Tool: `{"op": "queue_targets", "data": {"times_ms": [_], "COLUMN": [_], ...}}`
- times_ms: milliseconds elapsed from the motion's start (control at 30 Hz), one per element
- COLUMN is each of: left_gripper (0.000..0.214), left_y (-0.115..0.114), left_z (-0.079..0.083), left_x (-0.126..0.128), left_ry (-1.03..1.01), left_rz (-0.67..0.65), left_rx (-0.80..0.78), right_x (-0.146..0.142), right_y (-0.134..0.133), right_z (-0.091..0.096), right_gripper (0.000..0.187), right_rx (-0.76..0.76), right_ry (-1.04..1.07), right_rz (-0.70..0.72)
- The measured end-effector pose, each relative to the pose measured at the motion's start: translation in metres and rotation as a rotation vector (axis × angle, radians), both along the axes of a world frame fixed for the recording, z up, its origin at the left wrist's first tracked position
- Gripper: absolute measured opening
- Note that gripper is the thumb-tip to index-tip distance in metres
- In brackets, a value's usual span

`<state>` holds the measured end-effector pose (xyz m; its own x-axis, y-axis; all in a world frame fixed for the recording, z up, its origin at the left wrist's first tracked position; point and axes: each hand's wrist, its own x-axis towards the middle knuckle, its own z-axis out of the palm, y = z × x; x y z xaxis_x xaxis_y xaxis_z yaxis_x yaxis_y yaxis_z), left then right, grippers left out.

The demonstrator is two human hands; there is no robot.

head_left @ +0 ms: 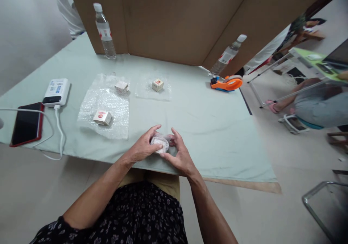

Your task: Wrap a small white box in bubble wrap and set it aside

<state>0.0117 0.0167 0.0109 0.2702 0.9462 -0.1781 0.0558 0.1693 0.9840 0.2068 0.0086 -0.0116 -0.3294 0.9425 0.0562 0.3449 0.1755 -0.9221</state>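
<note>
Near the table's front edge, a small box wrapped in bubble wrap (pixel 160 144) sits between my two hands. My left hand (pixel 145 145) grips its left side, with the thumb laid across the top. At the right end, my right hand (pixel 178 151) curves round with thumb and fingers apart, the fingers at the loose wrap; how firmly they hold it is hard to see. Left of the hands lies a large bubble wrap sheet (pixel 116 122) carrying a small box (pixel 102 117) and another box (pixel 121 87). A third box (pixel 158 85) rests on a smaller bubble wrap piece (pixel 141 91).
A white power bank (pixel 60 88) and a red-edged phone (pixel 28 122) with a cable lie at the left. Two water bottles (pixel 106 37) (pixel 227 57) stand before the cardboard panel (pixel 168 23). An orange tape dispenser (pixel 227 83) lies at the right. Another person's leg (pixel 312 106) shows beyond.
</note>
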Motion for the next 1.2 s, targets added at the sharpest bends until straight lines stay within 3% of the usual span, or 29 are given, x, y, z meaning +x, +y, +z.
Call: {"op": "queue_targets", "data": {"times_ms": [233, 433, 867, 1200], "left_gripper": [0.073, 0.083, 0.084, 0.081], "left_y": [0.003, 0.0, 0.005, 0.005], "left_z": [0.001, 0.003, -0.005, -0.007], "left_x": [0.002, -0.017, -0.025, -0.024], "left_ry": [0.053, -0.201, -0.247, -0.281], "left_rz": [0.103, 0.0, -0.066, -0.088], "left_rx": [-0.014, -0.062, -0.056, -0.073], "right_x": [-0.006, -0.009, -0.007, -0.015], "right_y": [0.001, 0.005, 0.028, 0.043], "right_z": [0.005, 0.009, 0.029, 0.029], "right_gripper": [0.073, 0.07, 0.037, 0.024], "right_rx": [-0.016, -0.083, -0.119, 0.052], "right_ry": [-0.003, 0.033, -0.055, -0.001], "right_rz": [-0.08, -0.088, 0.059, 0.012]}}
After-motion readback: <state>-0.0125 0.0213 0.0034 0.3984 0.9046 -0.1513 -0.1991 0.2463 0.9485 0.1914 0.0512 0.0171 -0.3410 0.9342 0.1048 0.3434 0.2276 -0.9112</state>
